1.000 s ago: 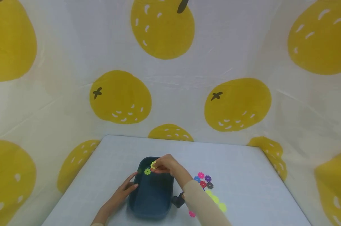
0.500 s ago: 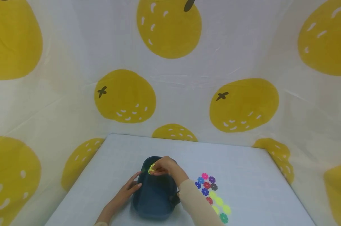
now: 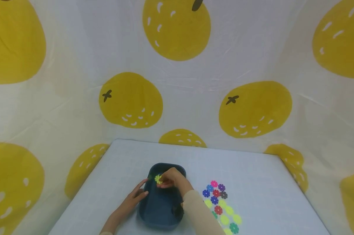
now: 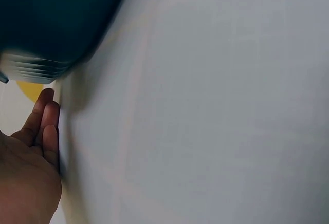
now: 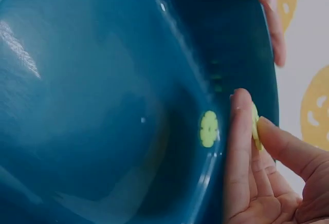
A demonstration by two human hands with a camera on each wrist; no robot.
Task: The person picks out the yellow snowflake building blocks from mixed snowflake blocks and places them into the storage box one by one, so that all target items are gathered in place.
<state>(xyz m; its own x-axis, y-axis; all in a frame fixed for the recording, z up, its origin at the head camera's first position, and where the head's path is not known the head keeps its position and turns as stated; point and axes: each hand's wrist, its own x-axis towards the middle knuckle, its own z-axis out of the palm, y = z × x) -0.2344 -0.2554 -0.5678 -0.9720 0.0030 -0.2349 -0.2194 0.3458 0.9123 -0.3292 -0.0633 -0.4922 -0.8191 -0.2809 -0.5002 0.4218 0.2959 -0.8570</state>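
Note:
My right hand [image 3: 173, 178] pinches a yellow-green notched plastic disc [image 5: 255, 125] between thumb and fingers, inside the dark blue tub [image 3: 157, 212]. In the right wrist view, a second yellow-green disc [image 5: 208, 129] lies at the edge of the tub's floor, beside the fingers. The head view shows yellow-green discs [image 3: 157, 179] at the fingertips, too close together to separate. At the tub's left rim, my left hand [image 3: 134, 197] rests with its fingers extended. The left wrist view catches only part of that hand [image 4: 31, 167], below the tub's ribbed end.
On the white table [image 3: 253, 192], right of the tub, lie several notched discs: pink, blue, purple, red [image 3: 218, 210], grey, green [image 3: 234, 228] and yellow-green [image 3: 237, 219]. The right sleeve [image 3: 201, 212] covers part of that area. A fruit-print cloth [image 3: 191, 98] stands behind the table.
The right hand has lowered into the tub, bringing the pinched disc next to the one lying there. The left hand has stayed at the rim. The head view has shifted slightly.

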